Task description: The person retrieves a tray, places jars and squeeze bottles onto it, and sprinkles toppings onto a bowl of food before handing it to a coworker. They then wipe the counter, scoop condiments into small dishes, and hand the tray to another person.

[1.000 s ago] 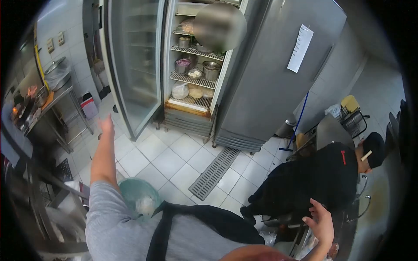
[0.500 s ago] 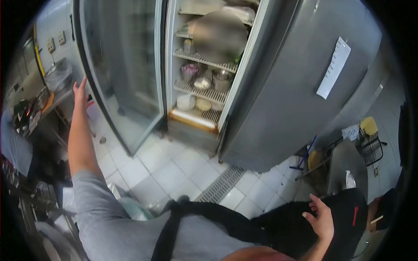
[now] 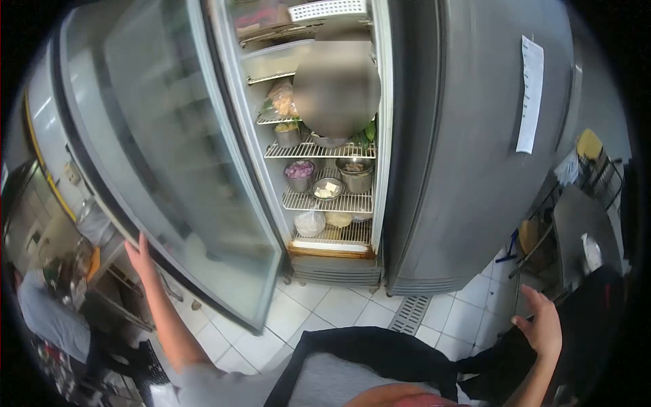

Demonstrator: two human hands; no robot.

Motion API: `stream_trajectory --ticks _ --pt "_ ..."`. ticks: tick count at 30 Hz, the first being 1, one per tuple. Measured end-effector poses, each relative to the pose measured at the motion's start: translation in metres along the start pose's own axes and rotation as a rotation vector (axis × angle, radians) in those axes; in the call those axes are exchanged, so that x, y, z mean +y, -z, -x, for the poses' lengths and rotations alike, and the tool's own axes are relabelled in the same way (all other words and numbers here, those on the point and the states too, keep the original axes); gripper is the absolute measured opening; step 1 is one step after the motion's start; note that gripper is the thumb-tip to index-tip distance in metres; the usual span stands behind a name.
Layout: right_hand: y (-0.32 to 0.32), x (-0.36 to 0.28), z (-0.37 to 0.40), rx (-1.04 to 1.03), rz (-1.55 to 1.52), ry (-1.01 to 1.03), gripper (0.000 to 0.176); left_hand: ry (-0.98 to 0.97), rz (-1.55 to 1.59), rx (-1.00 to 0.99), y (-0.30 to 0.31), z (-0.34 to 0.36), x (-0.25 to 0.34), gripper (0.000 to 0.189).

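Note:
My left hand is at the outer edge of the open glass door, its fingers apart against the frame. My right hand hangs in the air at the lower right, fingers spread, holding nothing. Behind the door stands the refrigerator, its wire shelves lit. On one shelf are a pot of purple pieces, a bowl of white blocks and a metal pot. Wrapped bundles sit at the bottom. A blurred disc hides part of the upper shelves.
A tall steel cabinet with a paper sheet stands right of the refrigerator. A floor drain crosses the tiles. A metal table is at the right. Another person is at the left by a counter.
The view has tilted up and turned, showing more of the refrigerator's upper part. The door looks nearer and larger. Both my hands appear lower in view and stay spread.

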State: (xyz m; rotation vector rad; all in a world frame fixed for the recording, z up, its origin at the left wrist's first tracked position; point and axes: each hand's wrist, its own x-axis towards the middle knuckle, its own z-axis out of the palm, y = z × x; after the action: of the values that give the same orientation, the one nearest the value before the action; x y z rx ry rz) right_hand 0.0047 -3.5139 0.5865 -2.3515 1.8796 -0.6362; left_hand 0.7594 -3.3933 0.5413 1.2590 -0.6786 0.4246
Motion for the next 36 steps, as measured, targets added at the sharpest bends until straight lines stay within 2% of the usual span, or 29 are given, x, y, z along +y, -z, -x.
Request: stream_trajectory --ticks 2,4,6,8,10,12,15,19,22,24,26,27,28,29,30,31,34,35,36 --pt "-0.006 -0.02 -0.01 -0.033 -0.06 -0.006 0.064 -0.071 -0.024 -0.161 -0.007 0.036 0.016 0.043" --pt "-0.008 -0.038 -0.019 -0.068 -0.056 0.006 0.064 -0.133 0.059 -0.198 -0.036 0.071 0.029 0.046" --pt "-0.01 -0.048 -0.023 -0.078 -0.086 -0.023 0.064 -0.156 0.072 -0.259 -0.078 0.105 0.046 0.064" --pt "-0.015 -0.049 -0.021 -0.071 -0.07 -0.037 0.063 -0.379 -0.007 -0.29 -0.129 0.132 0.059 0.083" --pt "-0.015 -0.049 -0.018 -0.071 -0.059 -0.089 0.063 -0.595 0.109 -0.348 -0.189 0.148 0.085 0.091" --pt "-0.019 -0.036 -0.008 -0.044 -0.052 -0.12 0.062 -0.704 0.137 -0.42 -0.248 0.165 0.108 0.094" --pt "-0.02 -0.02 0.013 -0.019 -0.091 -0.282 0.061 -0.814 0.114 -0.413 -0.333 0.192 0.111 0.079" --pt "-0.016 0.008 0.047 0.038 -0.051 -0.588 0.064 -0.946 0.012 -0.303 -0.441 0.229 0.096 0.061" --pt "-0.011 0.049 0.072 0.096 0.013 -0.699 0.063 -0.817 -0.157 -0.338 -0.502 0.255 0.094 0.054" --pt "-0.01 0.077 0.079 0.168 -0.021 -0.781 0.062 -0.847 -0.127 -0.359 -0.543 0.269 0.086 0.062" --pt "-0.031 0.096 0.078 0.34 -0.133 -0.797 0.055 -0.833 -0.189 -0.426 -0.579 0.277 0.05 0.062" --pt "-0.046 0.105 0.068 0.387 -0.17 -0.794 0.053 -0.759 -0.375 -0.473 -0.602 0.275 0.021 0.058" --pt "-0.057 0.122 0.051 0.426 -0.209 -0.792 0.051 -0.567 -0.189 -0.585 -0.626 0.278 0.001 0.054" --pt "-0.063 0.136 0.043 0.405 -0.235 -0.79 0.049 -0.797 -0.334 -0.42 -0.632 0.279 -0.002 0.052" --pt "-0.068 0.153 0.03 0.381 -0.259 -0.786 0.047 -0.666 -0.219 -0.448 -0.637 0.285 0.0 0.05" --pt "-0.076 0.172 0.022 0.389 -0.274 -0.748 0.047 -0.61 -0.358 -0.43 -0.636 0.284 -0.004 0.048" --pt "-0.064 0.237 0.001 0.338 -0.251 -0.65 0.047 -0.409 -0.336 -0.416 -0.644 0.269 -0.026 0.046" --pt "-0.054 0.258 -0.005 0.325 -0.216 -0.629 0.049 -0.294 -0.545 -0.458 -0.634 0.273 0.026 0.046" --pt "-0.048 0.276 -0.013 0.309 -0.178 -0.606 0.051 -0.454 -0.497 -0.225 -0.653 0.261 0.004 0.049"
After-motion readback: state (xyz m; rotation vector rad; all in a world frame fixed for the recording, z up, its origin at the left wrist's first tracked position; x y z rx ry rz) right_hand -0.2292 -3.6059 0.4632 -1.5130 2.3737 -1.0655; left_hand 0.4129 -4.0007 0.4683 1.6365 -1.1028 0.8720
